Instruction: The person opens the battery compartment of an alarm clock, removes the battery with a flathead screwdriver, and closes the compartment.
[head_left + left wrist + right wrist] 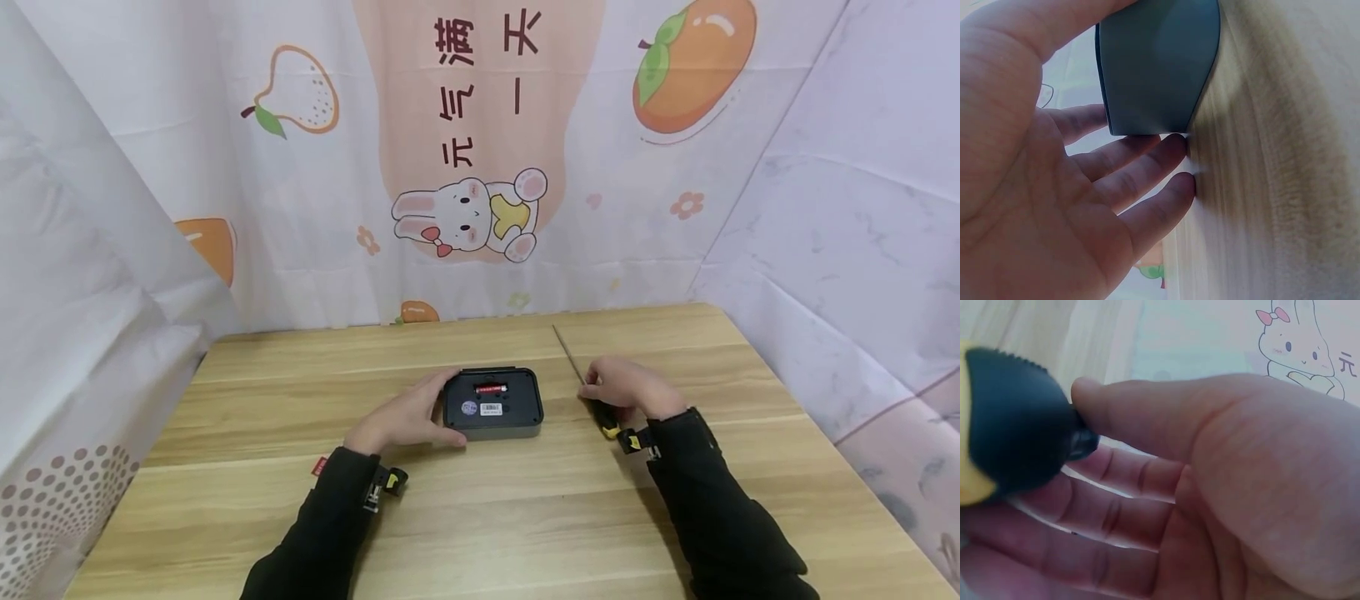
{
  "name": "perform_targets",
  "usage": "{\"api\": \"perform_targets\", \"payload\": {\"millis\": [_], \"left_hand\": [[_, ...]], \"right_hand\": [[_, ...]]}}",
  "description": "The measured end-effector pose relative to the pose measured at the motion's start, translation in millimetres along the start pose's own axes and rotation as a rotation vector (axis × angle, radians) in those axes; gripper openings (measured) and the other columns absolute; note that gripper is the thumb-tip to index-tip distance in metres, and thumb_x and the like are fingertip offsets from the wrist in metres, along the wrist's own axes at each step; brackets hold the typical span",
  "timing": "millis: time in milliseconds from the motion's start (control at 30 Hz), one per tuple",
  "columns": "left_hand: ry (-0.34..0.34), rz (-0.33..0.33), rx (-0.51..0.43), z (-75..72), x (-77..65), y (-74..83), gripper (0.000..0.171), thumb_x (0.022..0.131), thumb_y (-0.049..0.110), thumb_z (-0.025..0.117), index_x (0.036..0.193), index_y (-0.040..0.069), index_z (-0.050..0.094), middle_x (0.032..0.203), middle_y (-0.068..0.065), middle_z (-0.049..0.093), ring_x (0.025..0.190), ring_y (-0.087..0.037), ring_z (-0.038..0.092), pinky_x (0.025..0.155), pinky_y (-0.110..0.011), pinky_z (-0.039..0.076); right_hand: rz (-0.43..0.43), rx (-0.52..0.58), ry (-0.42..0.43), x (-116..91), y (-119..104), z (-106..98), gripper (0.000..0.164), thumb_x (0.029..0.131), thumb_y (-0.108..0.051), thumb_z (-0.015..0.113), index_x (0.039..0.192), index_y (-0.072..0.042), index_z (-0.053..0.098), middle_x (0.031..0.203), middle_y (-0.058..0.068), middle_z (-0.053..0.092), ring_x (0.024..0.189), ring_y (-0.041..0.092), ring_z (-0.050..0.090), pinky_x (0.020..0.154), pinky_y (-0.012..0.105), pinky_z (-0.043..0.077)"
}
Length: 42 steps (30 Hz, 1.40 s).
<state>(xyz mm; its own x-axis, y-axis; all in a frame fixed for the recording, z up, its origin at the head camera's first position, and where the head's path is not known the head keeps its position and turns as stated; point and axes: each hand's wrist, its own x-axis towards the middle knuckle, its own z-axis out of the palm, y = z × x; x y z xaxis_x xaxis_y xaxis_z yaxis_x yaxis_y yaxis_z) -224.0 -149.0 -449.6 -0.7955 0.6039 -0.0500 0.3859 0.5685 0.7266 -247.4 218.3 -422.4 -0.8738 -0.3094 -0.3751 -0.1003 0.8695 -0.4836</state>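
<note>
A dark rectangular battery-powered device (pixel 493 421) lies on the wooden table, its underside with labels facing up. A red battery (pixel 491 388) sits in its uncovered compartment. My left hand (pixel 408 417) holds the device at its left end, thumb along the near side and fingers around the far left corner. In the left wrist view, fingertips touch the grey casing (pixel 1154 69). To the right, my right hand (pixel 626 387) pinches a screwdriver (pixel 602 415) where the black and yellow handle meets the shaft. Its long thin shaft points away, toward the back edge.
A small red item (pixel 319 466) lies beside the left sleeve, partly hidden by it. The wooden table (pixel 487 533) ends at a printed curtain (pixel 315 208) behind, with more hanging cloth on the left and right.
</note>
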Motion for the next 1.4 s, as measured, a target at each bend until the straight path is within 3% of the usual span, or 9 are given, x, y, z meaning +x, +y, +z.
{"api": "perform_targets", "payload": {"millis": [367, 533, 733, 1067, 1200, 1400], "left_hand": [[0.002, -0.002, 0.000, -1.4, 0.2, 0.6, 0.113, 0.077, 0.034, 0.091, 0.161, 0.006, 0.021, 0.160, -0.017, 0.030, 0.146, -0.030, 0.030, 0.118, -0.048, 0.027], [0.001, 0.001, -0.009, -1.8, -0.5, 1.1, 0.112, 0.078, 0.033, 0.090, 0.161, 0.006, 0.021, 0.160, -0.017, 0.030, 0.146, -0.030, 0.030, 0.118, -0.049, 0.027], [0.003, 0.002, -0.009, -1.8, -0.9, 1.2, 0.112, 0.078, 0.034, 0.090, 0.161, 0.006, 0.021, 0.160, -0.017, 0.031, 0.146, -0.031, 0.030, 0.118, -0.050, 0.027], [0.001, -0.007, 0.005, -1.4, -1.9, 0.0, 0.112, 0.078, 0.035, 0.090, 0.161, 0.006, 0.021, 0.161, -0.016, 0.030, 0.146, -0.030, 0.029, 0.118, -0.049, 0.026], [-0.001, -0.019, 0.007, -1.5, -2.5, 0.2, 0.113, 0.078, 0.035, 0.090, 0.162, 0.008, 0.019, 0.162, -0.016, 0.028, 0.147, -0.030, 0.028, 0.118, -0.049, 0.026], [0.004, -0.020, 0.005, -1.5, -2.9, 1.6, 0.113, 0.078, 0.035, 0.090, 0.162, 0.008, 0.020, 0.160, -0.017, 0.030, 0.146, -0.030, 0.030, 0.118, -0.050, 0.027]], "right_hand": [[0.013, -0.026, -0.007, 3, -1, -1, 0.021, 0.103, -0.025, 0.061, 0.098, -0.005, 0.067, 0.074, 0.007, 0.062, 0.054, 0.020, 0.063, 0.049, 0.033, 0.054], [-0.035, -0.033, 0.080, 0, 0, -7, 0.024, 0.104, -0.026, 0.059, 0.102, -0.003, 0.065, 0.069, 0.006, 0.059, 0.054, 0.018, 0.056, 0.052, 0.032, 0.048], [-0.112, -0.094, 0.272, -6, 7, -16, 0.021, 0.101, -0.023, 0.061, 0.104, -0.002, 0.064, 0.093, 0.011, 0.066, 0.082, 0.026, 0.062, 0.075, 0.045, 0.050], [-0.126, -0.097, 0.315, -4, 20, -19, 0.025, 0.101, -0.021, 0.063, 0.112, 0.001, 0.065, 0.104, 0.018, 0.067, 0.093, 0.032, 0.063, 0.082, 0.050, 0.050], [-0.196, -0.063, 0.350, 1, 18, -17, 0.031, 0.102, -0.020, 0.062, 0.122, 0.003, 0.063, 0.117, 0.022, 0.065, 0.107, 0.038, 0.061, 0.091, 0.055, 0.049], [-0.366, 0.032, 0.384, 11, 6, -14, 0.039, 0.104, -0.019, 0.060, 0.135, 0.004, 0.059, 0.133, 0.023, 0.060, 0.122, 0.041, 0.054, 0.100, 0.057, 0.046]]}}
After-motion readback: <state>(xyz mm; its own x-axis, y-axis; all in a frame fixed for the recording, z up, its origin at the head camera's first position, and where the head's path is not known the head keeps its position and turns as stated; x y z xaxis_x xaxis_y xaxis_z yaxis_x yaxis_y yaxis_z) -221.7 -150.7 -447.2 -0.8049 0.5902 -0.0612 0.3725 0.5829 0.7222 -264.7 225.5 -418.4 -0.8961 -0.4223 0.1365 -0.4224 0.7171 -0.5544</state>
